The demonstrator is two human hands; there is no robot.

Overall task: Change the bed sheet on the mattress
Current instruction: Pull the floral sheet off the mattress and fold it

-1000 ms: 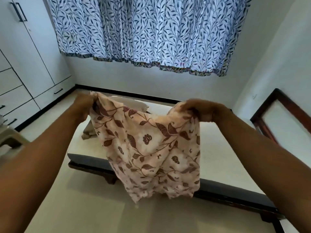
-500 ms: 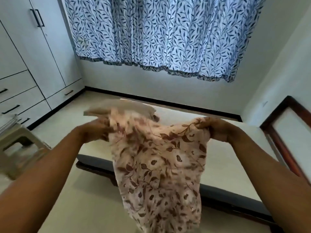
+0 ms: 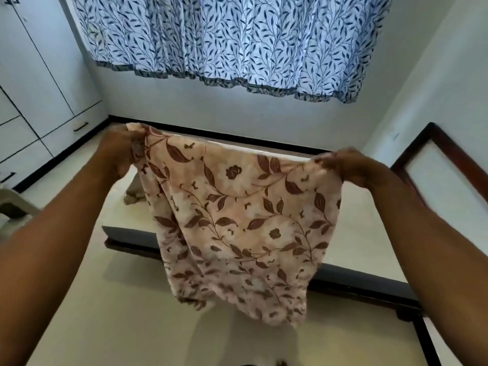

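A peach bed sheet (image 3: pixel 237 220) with brown leaves and flowers hangs in the air in front of me, still partly folded. My left hand (image 3: pixel 120 149) grips its upper left corner and my right hand (image 3: pixel 348 165) grips its upper right corner, arms stretched forward. Behind the sheet lies the low mattress (image 3: pixel 359 233) with a cream top and a dark side, on a dark wooden frame. The sheet hides the middle of the mattress.
A crumpled cloth or pillow (image 3: pixel 133 192) lies at the mattress's far left end. White wardrobes with drawers (image 3: pixel 34 101) line the left wall. A blue leaf-print curtain (image 3: pixel 224 40) hangs ahead. A framed panel (image 3: pixel 449 167) leans at right. A plastic stool (image 3: pixel 13 204) stands at left.
My hands have moved apart and up, spreading the sheet's top edge wider. The sheet, bunched and swinging half a second ago, now hangs flatter. My view has tilted upward.
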